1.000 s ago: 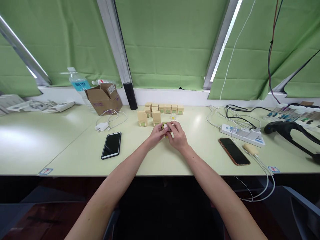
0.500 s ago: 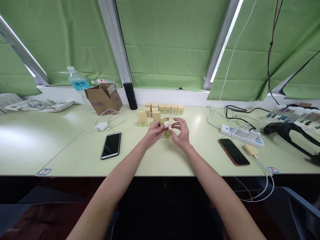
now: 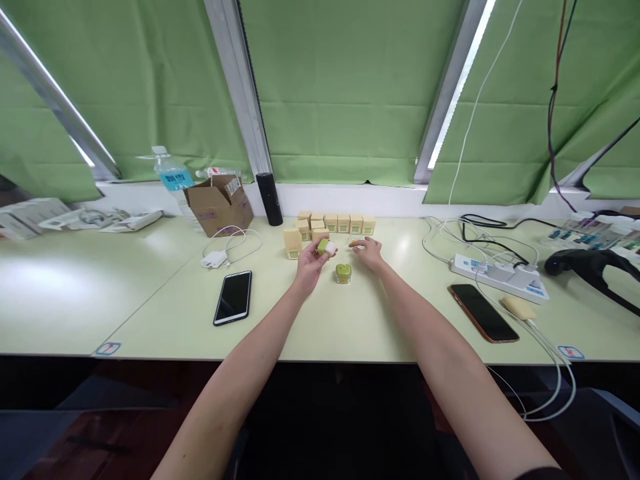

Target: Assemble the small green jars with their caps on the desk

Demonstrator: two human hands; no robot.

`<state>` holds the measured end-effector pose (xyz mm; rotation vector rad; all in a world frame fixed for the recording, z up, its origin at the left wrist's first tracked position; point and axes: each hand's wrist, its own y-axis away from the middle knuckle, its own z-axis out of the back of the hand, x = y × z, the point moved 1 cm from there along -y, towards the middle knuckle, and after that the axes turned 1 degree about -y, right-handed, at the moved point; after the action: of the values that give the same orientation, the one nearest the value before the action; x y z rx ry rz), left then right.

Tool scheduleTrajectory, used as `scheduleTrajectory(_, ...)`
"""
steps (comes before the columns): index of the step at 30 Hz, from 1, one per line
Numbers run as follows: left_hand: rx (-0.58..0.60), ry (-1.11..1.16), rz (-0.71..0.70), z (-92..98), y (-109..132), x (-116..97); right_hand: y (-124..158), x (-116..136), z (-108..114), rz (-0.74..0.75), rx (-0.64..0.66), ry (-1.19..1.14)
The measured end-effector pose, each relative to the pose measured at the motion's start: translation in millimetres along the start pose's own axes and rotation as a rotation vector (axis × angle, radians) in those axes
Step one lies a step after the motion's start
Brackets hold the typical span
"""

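Observation:
My left hand (image 3: pixel 311 261) is closed round a small green and white lid (image 3: pixel 327 247), held just above the desk. A small green jar (image 3: pixel 343 273) stands uncovered on the desk between my hands. To the jar's right, my right hand (image 3: pixel 369 252) reaches toward a tiny yellow piece (image 3: pixel 353 243) on the desk, fingertips closing on it; whether they grip it I cannot make out. Several small beige boxes (image 3: pixel 334 224) stand in a row and a cluster just behind both hands.
A black phone (image 3: pixel 233 297) lies left of my hands, with a white charger and cable (image 3: pixel 216 257) and an open cardboard box (image 3: pixel 219 205) behind it. A black cylinder (image 3: pixel 269 198) and water bottle (image 3: pixel 173 180) stand at the back. Right: another phone (image 3: pixel 483 321), power strip (image 3: pixel 498 276), cables.
The hands came apart: my left hand lifted the lid off the green jar, which now stands alone. My right hand moved away to the right and back, toward the yellow piece.

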<state>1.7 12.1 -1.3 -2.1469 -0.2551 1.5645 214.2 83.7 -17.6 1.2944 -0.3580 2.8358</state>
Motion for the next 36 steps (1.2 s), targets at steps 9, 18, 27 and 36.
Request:
scheduleTrajectory(9,-0.034,0.159,0.062,-2.6,-1.4,1.2,0.6,2.1,11.3,-0.062,0.139,0.153)
scheduleTrajectory(18,-0.033,0.083,0.032,-3.9,-0.4,1.6,10.0,8.8,3.9,-0.034,0.068,0.311)
scheduleTrajectory(27,-0.031,0.055,0.039,-1.0,0.8,5.3,-0.5,34.5,1.5,-0.065,0.111,0.583)
scheduleTrajectory(36,-0.028,0.040,0.041,-4.9,0.2,6.5,21.0,15.8,14.2,-0.030,-0.026,0.505)
